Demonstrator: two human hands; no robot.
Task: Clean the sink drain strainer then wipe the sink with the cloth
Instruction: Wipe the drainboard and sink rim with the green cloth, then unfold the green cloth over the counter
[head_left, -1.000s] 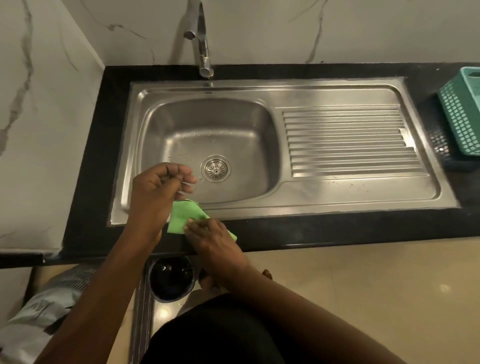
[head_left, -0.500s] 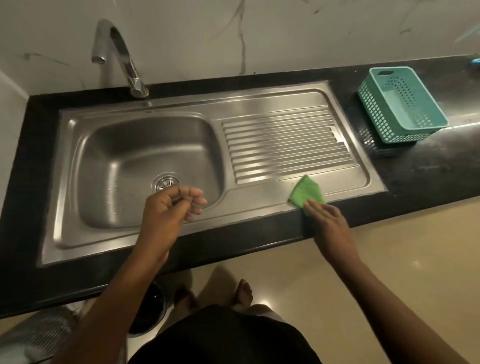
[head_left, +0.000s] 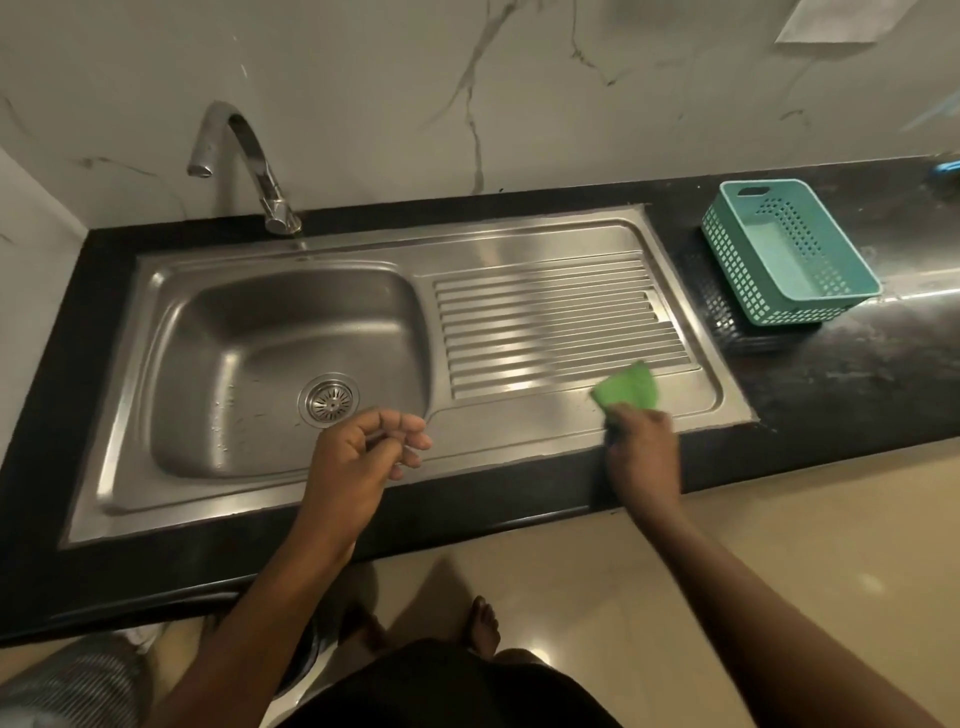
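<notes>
Right hand (head_left: 644, 457) rests on the folded green cloth (head_left: 626, 388) on the stainless-steel sink (head_left: 519, 260), centre right; its grip cannot be told. Left hand (head_left: 358, 457), fingers loosely curled and holding nothing visible, hovers near the round metal drain strainer (head_left: 328, 400).
</notes>
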